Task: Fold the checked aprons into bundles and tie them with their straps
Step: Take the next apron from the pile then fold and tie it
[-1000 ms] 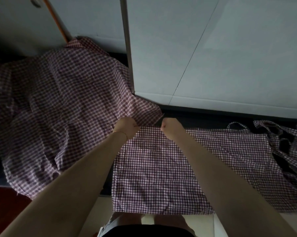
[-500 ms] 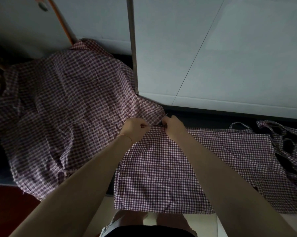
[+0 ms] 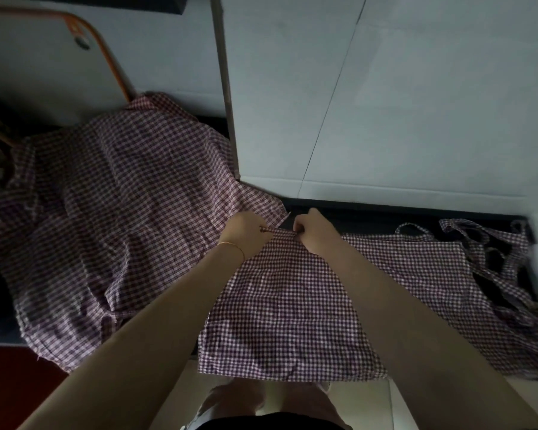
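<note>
A checked apron [image 3: 286, 308] lies flat in front of me on a dark surface, its straps [image 3: 490, 259] tangled at the right end. My left hand [image 3: 246, 229] and my right hand [image 3: 315, 231] are close together at the apron's far edge. Each hand pinches that edge, with a thin strap or hem stretched between them. A pile of loose checked aprons [image 3: 106, 218] is spread out to the left, touching the flat one near my left hand.
A pale wall [image 3: 385, 103] with a vertical corner edge [image 3: 227, 103] rises right behind the aprons. A white board with an orange rim [image 3: 103, 54] leans at the back left. A pale floor and my legs [image 3: 261, 401] show below the surface's front edge.
My hands have shifted slightly right along the apron's far edge and come closer together. The camera has tilted up, showing more of the wall and the orange-rimmed board.
</note>
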